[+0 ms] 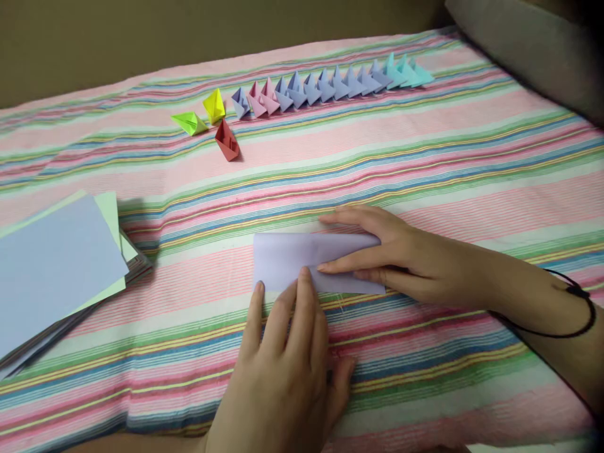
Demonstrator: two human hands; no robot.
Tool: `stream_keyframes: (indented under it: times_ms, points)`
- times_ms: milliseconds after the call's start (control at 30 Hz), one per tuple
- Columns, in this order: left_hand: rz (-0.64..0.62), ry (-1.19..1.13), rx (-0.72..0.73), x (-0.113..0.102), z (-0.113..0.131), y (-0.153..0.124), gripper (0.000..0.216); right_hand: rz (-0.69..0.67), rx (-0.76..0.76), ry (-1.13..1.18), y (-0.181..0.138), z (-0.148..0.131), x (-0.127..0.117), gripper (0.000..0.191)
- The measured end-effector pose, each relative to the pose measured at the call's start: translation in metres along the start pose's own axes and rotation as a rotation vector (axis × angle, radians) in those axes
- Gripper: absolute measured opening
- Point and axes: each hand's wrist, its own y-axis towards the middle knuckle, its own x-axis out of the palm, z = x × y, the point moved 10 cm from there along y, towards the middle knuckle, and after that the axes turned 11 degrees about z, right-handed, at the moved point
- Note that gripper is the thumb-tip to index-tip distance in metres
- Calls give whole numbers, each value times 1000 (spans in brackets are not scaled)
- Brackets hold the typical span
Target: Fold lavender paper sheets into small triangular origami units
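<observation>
A lavender sheet of paper (287, 255), folded into a long rectangle, lies on the striped cloth (425, 163). My left hand (287, 371) comes from below with its fingers stretched flat, the fingertips pressing on the paper's near edge. My right hand (382, 251) reaches in from the right, fingers extended and lying across the paper's right end, holding it down. A thin black band (573, 311) circles my right wrist. Neither hand grips anything.
A stack of coloured paper sheets (56, 264) lies at the left, light blue on top. At the back stands a row of folded paper boats (330, 85): yellow-green, yellow, red (227, 139), pink, several lavender and teal. A grey cushion (533, 44) sits at the back right.
</observation>
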Motion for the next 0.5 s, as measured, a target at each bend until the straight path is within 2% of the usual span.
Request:
stream_keyframes:
  times_ms: [500]
  points:
    - [26,4,-4,-1,0,1,48,7,-6,11,-1,1,1,41]
